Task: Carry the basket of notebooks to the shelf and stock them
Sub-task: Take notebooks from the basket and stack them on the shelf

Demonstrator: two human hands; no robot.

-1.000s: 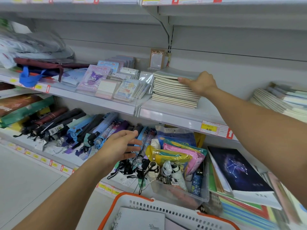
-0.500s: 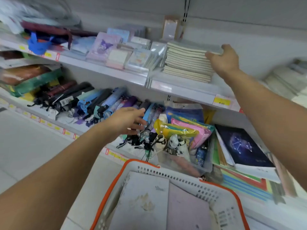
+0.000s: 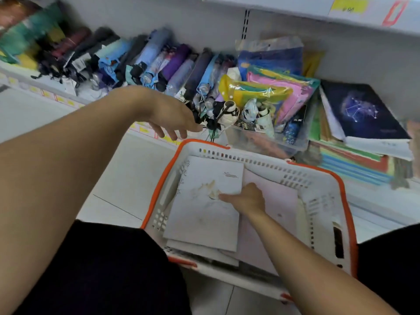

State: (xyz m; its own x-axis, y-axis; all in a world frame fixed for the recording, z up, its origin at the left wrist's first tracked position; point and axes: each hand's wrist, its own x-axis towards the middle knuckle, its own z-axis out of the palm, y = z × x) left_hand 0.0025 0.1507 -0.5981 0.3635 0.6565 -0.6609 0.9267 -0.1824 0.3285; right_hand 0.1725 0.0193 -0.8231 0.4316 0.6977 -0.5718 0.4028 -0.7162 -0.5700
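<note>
Folded umbrellas [image 3: 159, 62] beside plastic pouches [image 3: 272, 87]

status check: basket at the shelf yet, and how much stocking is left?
Done: the white and orange basket sits on the floor right in front of the shelving. In hand: the right hand is down in the basket on the grey notebook, thumb on its cover; a firm grip can't be confirmed. The left hand hovers open above the rim. Left: that notebook, the pink notebook beside it and others underneath are still unshelved.

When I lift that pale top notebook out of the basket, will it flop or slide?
The top notebook looks thin, so it probably bends if lifted by one edge. Its smooth cover may slip over the pink one beneath. Likely light.
</note>
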